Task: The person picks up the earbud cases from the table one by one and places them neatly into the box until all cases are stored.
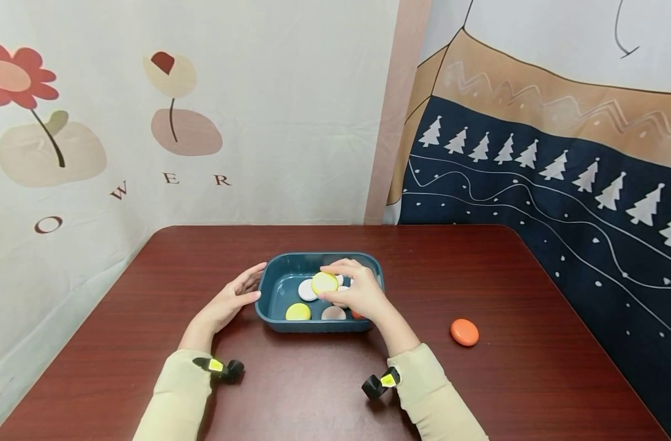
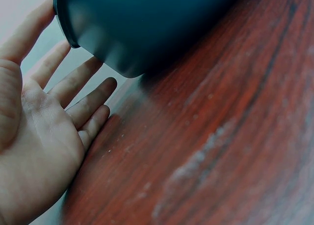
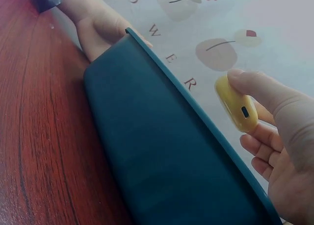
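In the head view a blue-green tray [image 1: 313, 327] stands on the table. Above its inside, my right hand [image 1: 364, 295] pinches a round yellow disc-shaped case [image 1: 324, 283] between thumb and fingers. The right wrist view shows a small dark slot in the side of this yellow case [image 3: 236, 105], which is held higher than the rim. My left hand [image 1: 223, 309] rests against the tray's left end with its fingers extended, thumb at the rim. Inside lie another yellow disc [image 1: 298, 312], a white disc [image 1: 307, 290] and a beige disc [image 1: 333, 313]; others are partly hidden behind my right hand.
An orange disc [image 1: 464, 332] lies on the reddish-brown table [image 1: 534, 367], to the right of the tray. Behind the table hang a pale flower-print cloth [image 1: 291, 122] and a dark tree-print cloth [image 1: 479, 184]. A small black camera is strapped at each wrist.
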`<action>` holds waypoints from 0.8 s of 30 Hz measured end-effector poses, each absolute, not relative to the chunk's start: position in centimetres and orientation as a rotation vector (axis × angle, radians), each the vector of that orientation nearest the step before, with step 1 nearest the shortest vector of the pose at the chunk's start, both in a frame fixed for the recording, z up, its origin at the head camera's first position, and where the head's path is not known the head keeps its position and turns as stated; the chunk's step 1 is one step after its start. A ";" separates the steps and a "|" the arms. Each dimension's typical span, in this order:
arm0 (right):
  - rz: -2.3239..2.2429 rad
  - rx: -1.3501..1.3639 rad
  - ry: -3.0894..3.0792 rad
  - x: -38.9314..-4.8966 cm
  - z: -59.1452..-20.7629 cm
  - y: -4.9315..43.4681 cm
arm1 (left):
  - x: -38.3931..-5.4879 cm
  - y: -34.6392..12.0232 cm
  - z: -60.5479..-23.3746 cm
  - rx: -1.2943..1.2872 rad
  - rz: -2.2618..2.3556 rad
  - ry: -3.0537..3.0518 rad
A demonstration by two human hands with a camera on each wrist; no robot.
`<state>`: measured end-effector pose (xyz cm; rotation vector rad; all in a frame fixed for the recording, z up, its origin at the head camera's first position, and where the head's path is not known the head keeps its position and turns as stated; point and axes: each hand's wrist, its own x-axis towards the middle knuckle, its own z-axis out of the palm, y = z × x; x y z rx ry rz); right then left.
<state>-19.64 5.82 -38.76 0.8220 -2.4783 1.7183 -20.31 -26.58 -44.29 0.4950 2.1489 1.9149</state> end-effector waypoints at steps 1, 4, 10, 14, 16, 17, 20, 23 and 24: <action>1.719 0.814 -2.488 -19.6 -38.8 5.8 | -20.3 -26.6 -44.3 0.494 1.915 2.149; 1.732 0.813 -2.502 -19.7 -38.9 5.7 | -20.2 -26.6 -44.3 0.494 1.915 2.150; 1.730 0.869 -2.492 -19.9 -39.3 5.6 | -20.3 -26.5 -44.4 0.507 1.931 2.142; 1.708 0.870 -2.501 -20.0 -39.4 5.5 | -20.3 -26.5 -44.3 0.510 1.935 2.139; 1.706 0.863 -2.510 -20.1 -39.5 5.5 | -20.3 -26.5 -44.3 0.509 1.934 2.140; 1.703 0.861 -2.515 -20.1 -39.5 5.5 | -20.2 -26.5 -44.3 0.509 1.933 2.140; 1.694 0.857 -2.530 -20.1 -39.6 5.5 | -20.2 -26.5 -44.3 0.511 1.932 2.140; 1.676 0.867 -2.536 -20.1 -39.6 5.5 | -20.3 -26.5 -44.4 0.519 1.935 2.137; 1.669 0.875 -2.537 -20.1 -39.6 5.5 | -20.3 -26.5 -44.4 0.523 1.939 2.135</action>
